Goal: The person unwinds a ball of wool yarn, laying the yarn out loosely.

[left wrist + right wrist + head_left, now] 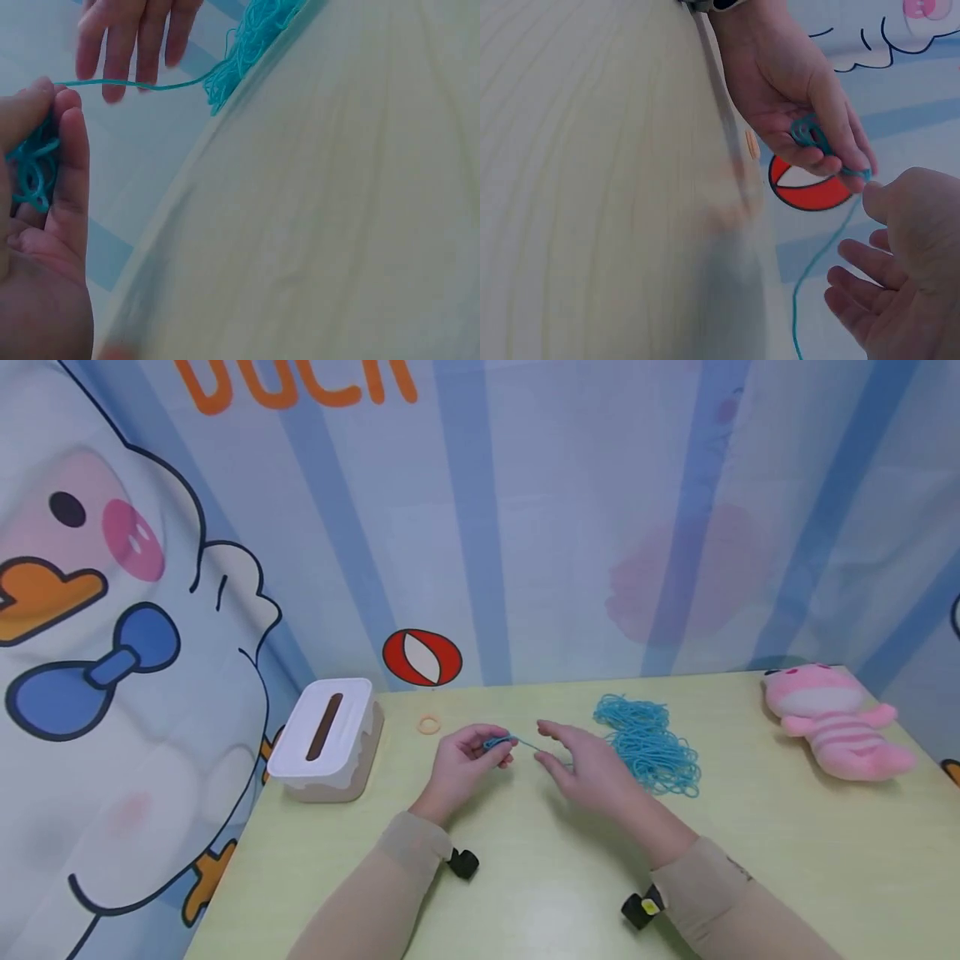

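Note:
My left hand (467, 766) holds a small looped bundle of turquoise cord (34, 169), its thumb and fingertips pinching the cord where a single strand (124, 82) leaves. That strand runs past my right hand (600, 774) to a loose, tangled pile of the same cord (652, 750) on the table. The right hand is close by on the right, its fingers apart and fairly straight. In the right wrist view its thumb is right beside the left fingertips, while the strand hangs down past the other fingers.
A white-lidded box (330, 739) with a brown slot stands at the back left of the table (540, 893). Near it lies a small orange ring (429, 724). At the far right lies a pink striped plush toy (836, 722). A printed curtain (555, 527) hangs behind.

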`<action>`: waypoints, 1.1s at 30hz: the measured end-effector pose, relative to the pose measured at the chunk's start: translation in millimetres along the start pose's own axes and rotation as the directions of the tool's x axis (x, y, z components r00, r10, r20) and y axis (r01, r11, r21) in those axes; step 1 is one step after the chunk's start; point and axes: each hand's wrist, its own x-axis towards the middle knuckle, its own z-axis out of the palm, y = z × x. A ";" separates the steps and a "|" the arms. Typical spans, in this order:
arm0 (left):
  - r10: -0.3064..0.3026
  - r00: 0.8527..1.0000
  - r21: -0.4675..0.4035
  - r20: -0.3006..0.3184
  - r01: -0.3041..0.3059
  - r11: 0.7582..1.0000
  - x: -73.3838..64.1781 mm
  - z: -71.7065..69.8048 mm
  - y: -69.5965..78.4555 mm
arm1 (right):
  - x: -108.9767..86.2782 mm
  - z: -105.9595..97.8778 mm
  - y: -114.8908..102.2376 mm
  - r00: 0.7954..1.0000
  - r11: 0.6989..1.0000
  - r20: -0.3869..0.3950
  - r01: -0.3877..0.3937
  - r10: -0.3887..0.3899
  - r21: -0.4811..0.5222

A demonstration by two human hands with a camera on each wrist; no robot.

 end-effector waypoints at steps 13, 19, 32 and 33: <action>0.027 0.991 0.003 -0.129 -0.027 1.000 2.2 -0.2 -5.4 | 0.1 4.9 -10.7 0.996 0.996 -0.077 -0.033 0.040 0.080; 0.057 0.986 -0.047 -0.157 -0.065 0.997 3.1 -1.7 -6.9 | -16.8 -15.5 8.2 0.990 0.995 -0.141 -0.016 0.030 0.094; 0.018 0.984 -0.033 -0.178 -0.024 0.999 4.4 -2.1 -6.5 | -39.5 -59.4 47.0 0.932 0.998 -0.361 0.006 0.019 0.068; 0.020 0.983 -0.034 -0.182 -0.027 0.999 4.6 -1.9 -6.6 | -41.6 -61.8 49.7 0.927 0.997 -0.374 0.011 0.016 0.071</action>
